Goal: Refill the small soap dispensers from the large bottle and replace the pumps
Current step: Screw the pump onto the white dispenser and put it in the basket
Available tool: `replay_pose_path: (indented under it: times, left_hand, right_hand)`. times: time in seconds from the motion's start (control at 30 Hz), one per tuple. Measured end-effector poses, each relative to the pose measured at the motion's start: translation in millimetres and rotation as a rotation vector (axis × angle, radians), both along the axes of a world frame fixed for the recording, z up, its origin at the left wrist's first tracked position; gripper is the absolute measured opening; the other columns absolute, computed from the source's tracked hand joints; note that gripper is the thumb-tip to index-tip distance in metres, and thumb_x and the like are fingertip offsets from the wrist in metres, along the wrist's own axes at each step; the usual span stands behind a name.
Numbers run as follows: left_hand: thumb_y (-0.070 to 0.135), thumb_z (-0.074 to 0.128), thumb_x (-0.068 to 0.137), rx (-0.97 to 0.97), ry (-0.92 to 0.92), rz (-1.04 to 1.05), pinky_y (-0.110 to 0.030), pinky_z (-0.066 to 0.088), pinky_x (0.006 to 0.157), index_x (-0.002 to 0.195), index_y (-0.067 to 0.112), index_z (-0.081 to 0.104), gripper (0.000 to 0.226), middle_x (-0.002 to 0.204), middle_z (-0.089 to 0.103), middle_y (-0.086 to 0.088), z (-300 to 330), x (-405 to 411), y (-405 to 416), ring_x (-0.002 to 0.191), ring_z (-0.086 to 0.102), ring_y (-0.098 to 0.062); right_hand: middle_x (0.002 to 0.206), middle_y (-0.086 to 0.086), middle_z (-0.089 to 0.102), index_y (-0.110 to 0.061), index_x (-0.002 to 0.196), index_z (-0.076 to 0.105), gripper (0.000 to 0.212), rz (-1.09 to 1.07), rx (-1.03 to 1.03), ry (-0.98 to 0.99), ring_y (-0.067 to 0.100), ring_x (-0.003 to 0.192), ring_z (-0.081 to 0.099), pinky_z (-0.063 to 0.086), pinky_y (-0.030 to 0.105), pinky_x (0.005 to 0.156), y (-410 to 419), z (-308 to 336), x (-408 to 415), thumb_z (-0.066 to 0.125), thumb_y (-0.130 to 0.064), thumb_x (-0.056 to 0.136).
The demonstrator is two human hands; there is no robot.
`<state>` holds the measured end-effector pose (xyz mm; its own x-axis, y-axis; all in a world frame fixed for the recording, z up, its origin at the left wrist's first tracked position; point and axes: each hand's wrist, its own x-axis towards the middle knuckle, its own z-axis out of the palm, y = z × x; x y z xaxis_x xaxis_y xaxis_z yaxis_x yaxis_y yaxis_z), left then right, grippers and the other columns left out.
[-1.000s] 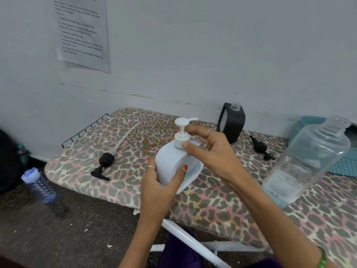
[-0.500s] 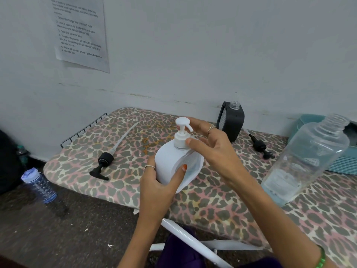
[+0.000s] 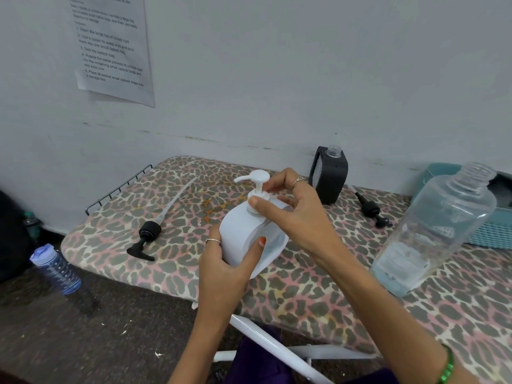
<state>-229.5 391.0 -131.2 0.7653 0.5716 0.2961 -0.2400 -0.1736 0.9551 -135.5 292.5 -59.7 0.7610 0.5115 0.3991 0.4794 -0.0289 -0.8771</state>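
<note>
Right hand (image 3: 299, 217) pinched the collar of the white pump (image 3: 256, 187) between thumb and fingertips, directly above the neck of the white dispenser (image 3: 241, 234); pump stem stood along the dispenser's long axis, spout pointing left. Judged step: screwing the pump down, so the turn runs about that upright axis. Left hand (image 3: 224, 270) gripped the dispenser's body from below and the near side, thumb across its front, holding it just above the near edge of the ironing board (image 3: 304, 300), tilted slightly. Dispenser opaque; fill level could not be read. Outward: black dispenser (image 3: 329, 176) stood upright at the far edge, neck open, no pump; contents not visible. Its likely pump, a small black pump (image 3: 370, 209), lay just beside it to the right, nearer the right hand. A long black pump (image 3: 149, 234) with a clear dip tube lay toward the left end, tube pointing to the far edge. Large clear bottle (image 3: 432, 234) stood at the right, uncapped, with a low layer of liquid at its bottom. Teal basket (image 3: 493, 234) sat behind it at the far right edge.
</note>
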Motion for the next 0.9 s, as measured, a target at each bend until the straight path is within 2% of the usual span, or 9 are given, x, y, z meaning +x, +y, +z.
replay_pose_path:
  times: [0.13, 0.23, 0.37, 0.5, 0.57, 0.67, 0.73, 0.8, 0.9]
  left_hand:
    - [0.049, 0.072, 0.071, 0.009, -0.003, 0.001, -0.035, 0.055, 0.086, 0.115, 0.043, 0.054, 0.048, 0.11, 0.066, 0.017, -0.2, -0.4, 0.4, 0.104, 0.063, -0.005]
    - [0.049, 0.072, 0.07, 0.006, -0.009, -0.001, -0.032, 0.055, 0.085, 0.115, 0.045, 0.053, 0.049, 0.111, 0.065, 0.018, 0.4, -0.2, 0.4, 0.104, 0.063, -0.004]
    - [0.052, 0.07, 0.068, 0.013, -0.01, -0.004, -0.028, 0.055, 0.082, 0.115, 0.044, 0.053, 0.051, 0.109, 0.066, 0.018, 1.1, -0.8, -0.2, 0.103, 0.064, -0.003]
    - [0.053, 0.07, 0.068, 0.008, -0.001, -0.003, -0.03, 0.056, 0.082, 0.118, 0.042, 0.053, 0.054, 0.111, 0.065, 0.017, 0.1, -0.5, -0.6, 0.103, 0.064, -0.003]
    - [0.053, 0.071, 0.068, -0.003, 0.001, -0.006, -0.031, 0.056, 0.083, 0.12, 0.041, 0.053, 0.056, 0.112, 0.065, 0.017, -0.6, -0.3, -0.3, 0.104, 0.064, -0.005]
    - [0.051, 0.071, 0.069, 0.003, -0.005, -0.003, -0.031, 0.055, 0.084, 0.12, 0.039, 0.053, 0.055, 0.112, 0.065, 0.016, 0.0, 0.0, 0.0, 0.105, 0.063, -0.005]
    - [0.051, 0.071, 0.07, 0.009, -0.003, 0.001, -0.032, 0.055, 0.086, 0.12, 0.038, 0.054, 0.055, 0.112, 0.065, 0.017, 0.0, 0.2, 0.2, 0.105, 0.063, -0.005]
    - [0.05, 0.071, 0.07, 0.009, -0.006, 0.001, -0.032, 0.054, 0.086, 0.12, 0.039, 0.054, 0.054, 0.113, 0.065, 0.017, -0.4, 0.2, 0.5, 0.106, 0.062, -0.005]
    - [0.05, 0.071, 0.07, 0.007, -0.01, -0.001, -0.03, 0.054, 0.084, 0.119, 0.043, 0.053, 0.053, 0.113, 0.065, 0.018, 0.1, -0.2, 0.5, 0.106, 0.063, -0.005]
  right_hand:
    - [0.116, -0.014, 0.067, -0.025, 0.115, 0.065, 0.029, 0.123, -0.044, 0.027, 0.004, 0.115, 0.058, 0.041, 0.04, 0.107, -9.4, 5.8, 4.1, 0.061, -0.022, 0.087]
    - [0.122, -0.009, 0.066, -0.017, 0.119, 0.067, 0.028, 0.148, -0.109, 0.03, 0.002, 0.119, 0.056, 0.038, 0.033, 0.11, -11.2, 5.5, 8.6, 0.061, -0.013, 0.092]
    - [0.101, -0.012, 0.067, -0.019, 0.1, 0.065, 0.019, 0.113, -0.074, 0.02, 0.003, 0.099, 0.061, 0.042, 0.01, 0.089, -6.9, 4.4, 6.5, 0.072, -0.012, 0.084]
    - [0.089, -0.009, 0.059, -0.013, 0.094, 0.06, 0.026, 0.041, -0.055, -0.033, 0.012, 0.09, 0.055, 0.043, 0.015, 0.079, -0.5, 3.7, 2.5, 0.079, -0.016, 0.077]
    - [0.095, -0.009, 0.061, -0.013, 0.102, 0.061, 0.027, 0.062, -0.08, -0.043, 0.007, 0.094, 0.057, 0.042, 0.015, 0.085, -0.8, 4.5, 2.5, 0.076, -0.021, 0.081]
    - [0.122, -0.014, 0.063, -0.023, 0.124, 0.06, 0.039, 0.145, -0.145, -0.018, 0.0, 0.118, 0.053, 0.036, 0.026, 0.105, -8.7, 6.1, 8.7, 0.066, -0.03, 0.086]
    - [0.132, -0.012, 0.059, -0.019, 0.131, 0.058, 0.041, 0.224, -0.184, 0.007, -0.001, 0.126, 0.049, 0.033, 0.029, 0.111, -14.8, 8.5, 12.9, 0.063, -0.019, 0.091]
    - [0.13, -0.009, 0.062, -0.016, 0.128, 0.06, 0.037, 0.264, -0.201, 0.039, 0.0, 0.126, 0.051, 0.034, 0.028, 0.112, -16.9, 9.7, 14.8, 0.06, -0.007, 0.093]
    - [0.118, -0.008, 0.068, -0.021, 0.11, 0.068, 0.028, 0.194, -0.159, 0.051, 0.003, 0.116, 0.058, 0.037, 0.028, 0.107, -11.9, 7.4, 15.4, 0.069, -0.009, 0.086]
